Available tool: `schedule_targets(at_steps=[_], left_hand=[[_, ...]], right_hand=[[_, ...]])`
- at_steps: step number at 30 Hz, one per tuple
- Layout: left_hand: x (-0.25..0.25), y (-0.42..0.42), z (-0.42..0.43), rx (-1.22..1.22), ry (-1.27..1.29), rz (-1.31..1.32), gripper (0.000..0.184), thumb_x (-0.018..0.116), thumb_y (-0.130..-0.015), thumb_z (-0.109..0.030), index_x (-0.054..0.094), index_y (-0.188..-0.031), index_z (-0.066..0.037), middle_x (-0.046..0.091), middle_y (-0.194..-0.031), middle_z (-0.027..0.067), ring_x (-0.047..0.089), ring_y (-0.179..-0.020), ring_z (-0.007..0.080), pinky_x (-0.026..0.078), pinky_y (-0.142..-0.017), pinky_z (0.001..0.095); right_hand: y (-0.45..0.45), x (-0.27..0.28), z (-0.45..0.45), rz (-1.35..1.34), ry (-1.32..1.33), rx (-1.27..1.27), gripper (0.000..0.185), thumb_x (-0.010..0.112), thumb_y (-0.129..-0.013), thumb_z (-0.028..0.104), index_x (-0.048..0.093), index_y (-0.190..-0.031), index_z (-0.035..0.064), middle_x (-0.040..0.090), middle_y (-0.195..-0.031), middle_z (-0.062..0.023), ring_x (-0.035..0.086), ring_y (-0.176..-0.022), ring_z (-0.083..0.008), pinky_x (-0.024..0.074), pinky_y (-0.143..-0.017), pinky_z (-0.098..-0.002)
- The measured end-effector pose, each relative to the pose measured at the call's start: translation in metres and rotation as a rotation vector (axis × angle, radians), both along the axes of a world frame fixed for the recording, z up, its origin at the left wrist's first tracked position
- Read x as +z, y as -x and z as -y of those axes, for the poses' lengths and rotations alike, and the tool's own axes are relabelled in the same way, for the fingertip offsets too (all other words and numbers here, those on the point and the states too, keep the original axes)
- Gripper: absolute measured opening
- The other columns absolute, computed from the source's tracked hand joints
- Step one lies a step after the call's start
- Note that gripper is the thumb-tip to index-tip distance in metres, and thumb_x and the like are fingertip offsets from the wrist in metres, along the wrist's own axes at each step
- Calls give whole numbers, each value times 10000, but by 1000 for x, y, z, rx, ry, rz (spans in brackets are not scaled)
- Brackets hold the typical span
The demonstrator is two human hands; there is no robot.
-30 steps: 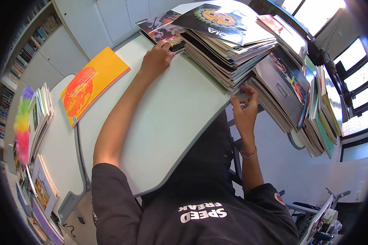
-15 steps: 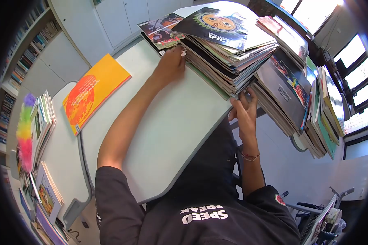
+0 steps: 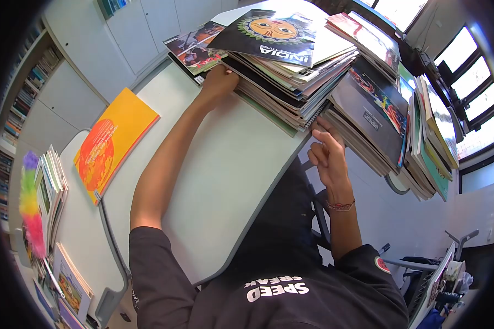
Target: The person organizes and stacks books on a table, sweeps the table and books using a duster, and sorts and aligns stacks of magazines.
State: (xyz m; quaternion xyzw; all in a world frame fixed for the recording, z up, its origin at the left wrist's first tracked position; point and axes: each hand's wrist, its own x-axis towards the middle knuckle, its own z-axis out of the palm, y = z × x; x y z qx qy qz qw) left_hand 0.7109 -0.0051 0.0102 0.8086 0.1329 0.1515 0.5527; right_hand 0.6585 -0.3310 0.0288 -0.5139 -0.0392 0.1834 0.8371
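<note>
A thick stack of magazines (image 3: 282, 90) stands at the far side of the table, its top issue, India Perspectives (image 3: 263, 35), showing a sun face. My left hand (image 3: 219, 88) is closed at the stack's left edge, its fingertips partly hidden there. Beside that hand, another colourful magazine (image 3: 195, 46) pokes out from the stack's left side. At the near right corner my right hand (image 3: 329, 153) has its fingers apart and partly curled, some reaching into the gap by a spiral binding (image 3: 315, 114). It holds nothing that I can see.
A second pile topped by a dark grey book (image 3: 373, 104) stands to the right, with more books (image 3: 431, 131) leaning beyond it. An orange-yellow book (image 3: 115, 142) lies on the left of the table (image 3: 219, 181). A rainbow duster (image 3: 33, 208) stands among books at far left.
The view has shifted slightly, moving the stack left in the picture. My right hand has loosened at the stack's corner and its fingers have changed pose. My left hand stays at the left edge.
</note>
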Motion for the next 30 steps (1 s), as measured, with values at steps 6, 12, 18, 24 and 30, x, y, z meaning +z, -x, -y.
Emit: schedule_targets(at_steps=[6,12,18,24,30], left_hand=[[0,7,-2,3,21,32,430,578,-873,-174,662,-1194,99,726,-1077,213,684,-932,304,542,-831,360],[4,38,-12,19,41,37,456,579,-866,-183,668,-1201,113,729,-1072,211,683,-929,282,543,-832,338],[19,88,-10,118,64,-50,454,595,-882,-172,652,-1231,113,725,-1108,206,691,-949,259,552,-862,340],[11,130,-14,172,51,-26,470,604,-893,-201,656,-1236,116,724,-1124,214,695,-956,240,558,-862,345],[13,167,-1,233,-120,-60,468,578,-837,-223,693,-1153,102,734,-1050,219,687,-907,318,553,-800,372]], right_hand=[[0,-7,6,3,-38,105,504,632,-953,75,387,-1379,-34,548,-862,-23,260,-436,-27,293,-425,-207],[25,2,0,-39,-22,182,484,636,-958,72,376,-1355,-26,511,-805,-8,262,-436,-22,292,-426,-203],[46,1,2,-45,-27,267,462,641,-959,65,361,-1316,-22,505,-783,-4,276,-439,-20,293,-425,-202],[70,4,3,-53,-9,359,411,651,-957,65,388,-1268,14,543,-829,-20,283,-440,-21,287,-419,-199],[86,-2,11,-40,-77,358,281,616,-976,44,451,-1195,105,563,-853,-8,265,-432,-15,276,-398,-188]])
